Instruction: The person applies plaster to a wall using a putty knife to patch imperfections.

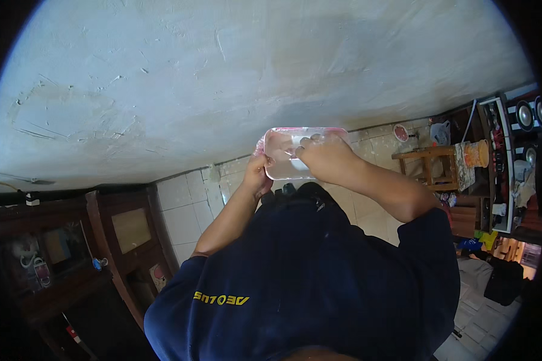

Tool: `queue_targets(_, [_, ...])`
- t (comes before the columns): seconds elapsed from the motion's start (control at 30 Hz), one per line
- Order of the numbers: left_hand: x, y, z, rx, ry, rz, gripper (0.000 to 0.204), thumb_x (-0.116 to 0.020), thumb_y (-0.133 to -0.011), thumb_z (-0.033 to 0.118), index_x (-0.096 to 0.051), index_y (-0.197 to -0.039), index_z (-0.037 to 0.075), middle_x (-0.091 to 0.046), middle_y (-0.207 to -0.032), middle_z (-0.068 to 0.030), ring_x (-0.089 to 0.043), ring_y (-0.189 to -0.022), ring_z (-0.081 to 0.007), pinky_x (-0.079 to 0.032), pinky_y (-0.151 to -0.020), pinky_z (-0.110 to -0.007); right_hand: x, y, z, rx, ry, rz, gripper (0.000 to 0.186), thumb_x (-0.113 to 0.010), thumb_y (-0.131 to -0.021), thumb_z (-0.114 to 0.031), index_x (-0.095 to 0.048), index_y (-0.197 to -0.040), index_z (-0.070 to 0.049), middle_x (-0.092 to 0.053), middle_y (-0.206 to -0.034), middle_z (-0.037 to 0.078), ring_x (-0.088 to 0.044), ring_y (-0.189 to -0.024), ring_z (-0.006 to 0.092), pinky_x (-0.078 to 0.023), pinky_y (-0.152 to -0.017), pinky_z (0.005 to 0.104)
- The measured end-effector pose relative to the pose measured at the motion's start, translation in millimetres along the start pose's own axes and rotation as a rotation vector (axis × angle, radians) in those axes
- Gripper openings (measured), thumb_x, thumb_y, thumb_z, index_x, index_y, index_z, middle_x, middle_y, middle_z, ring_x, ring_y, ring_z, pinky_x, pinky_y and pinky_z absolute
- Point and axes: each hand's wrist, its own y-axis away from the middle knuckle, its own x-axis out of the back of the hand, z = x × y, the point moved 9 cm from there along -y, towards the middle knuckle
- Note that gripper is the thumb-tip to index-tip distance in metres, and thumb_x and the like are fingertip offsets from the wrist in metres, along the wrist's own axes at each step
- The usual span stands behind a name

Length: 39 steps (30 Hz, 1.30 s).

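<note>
In front of my chest, a shallow rectangular tub [274,147] with a pink rim and whitish smears is tilted so that its inside faces me. My left hand [257,172] grips its left side, the thumb over the rim and the other fingers mostly behind the tub. Over the tub's right half lies my right hand [326,157], its fingers curled together inside it. A thin pale piece shows at those fingertips, too small to name. White material lines part of the tub's bottom; my right hand hides the rest.
A rough, pale plastered wall [271,66] rises just ahead. On the tiled floor [193,210] at right stand a round pink-and-white container [400,133] and a wooden stool [424,154]. An orange bucket [477,154] is by a cluttered shelf. Dark wooden cabinets [96,240] fill the left.
</note>
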Motion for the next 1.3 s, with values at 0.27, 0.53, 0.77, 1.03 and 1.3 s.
queue_targets(0.27, [-0.2,-7.0,-14.7,0.007,-0.069,-0.049,0.056,-0.049,-0.066,0.017,-0.049,-0.121,0.003,-0.056,-0.11,-0.0129,-0.054,-0.104,-0.0259,-0.042,-0.092,-0.041,-6.5,0.6,9.3,-0.035,0.007,-0.06,0.023,-0.058,-0.073,-0.008,-0.065,-0.094,-0.006,-0.064,-0.088,0.011,-0.065,-0.08,0.0269,-0.053,-0.064,0.0394])
queue_targets(0.53, [-37.7,-17.3,-34.1,-0.015,-0.026,-0.014,0.062,-0.048,-0.065,0.014,-0.044,-0.126,0.007,-0.055,-0.112,-0.0118,-0.054,-0.104,-0.0267,-0.043,-0.091,-0.041,-15.9,20.3,39.1,0.005,-0.029,-0.139,0.028,-0.057,-0.073,-0.006,-0.064,-0.1,-0.007,-0.064,-0.092,0.014,-0.065,-0.084,0.0291,-0.053,-0.067,0.0405])
queue_targets(0.77, [-52.5,-28.8,-56.6,-0.037,-0.068,0.033,0.059,-0.049,-0.065,0.015,-0.046,-0.123,0.002,-0.056,-0.113,-0.0126,-0.055,-0.104,-0.0256,-0.044,-0.09,-0.039,5.2,44.2,65.4,0.037,-0.081,0.15,0.013,-0.058,-0.071,-0.009,-0.067,-0.079,-0.005,-0.066,-0.077,0.014,-0.066,-0.071,0.0282,-0.052,-0.063,0.0381])
queue_targets(1.03, [-43.2,-38.4,-79.0,-0.049,-0.053,0.027,0.064,-0.047,-0.067,0.02,-0.041,-0.129,0.004,-0.052,-0.12,-0.0134,-0.051,-0.11,-0.026,-0.039,-0.096,-0.041,0.3,69.8,105.9,0.039,-0.236,0.158,0.015,-0.06,-0.074,-0.015,-0.067,-0.081,-0.003,-0.065,-0.081,0.016,-0.065,-0.076,0.0305,-0.051,-0.064,0.0369])
queue_targets(1.3, [-38.3,-39.4,-61.5,-0.097,-0.006,0.025,0.064,-0.051,-0.069,0.022,-0.043,-0.129,0.003,-0.052,-0.122,-0.0134,-0.05,-0.113,-0.0274,-0.037,-0.099,-0.041,-57.7,123.8,200.2,-0.426,-1.455,0.518,0.013,-0.065,-0.084,-0.008,-0.065,-0.091,0.003,-0.066,-0.082,0.002,-0.056,-0.074,0.0072,-0.047,-0.067,0.0253])
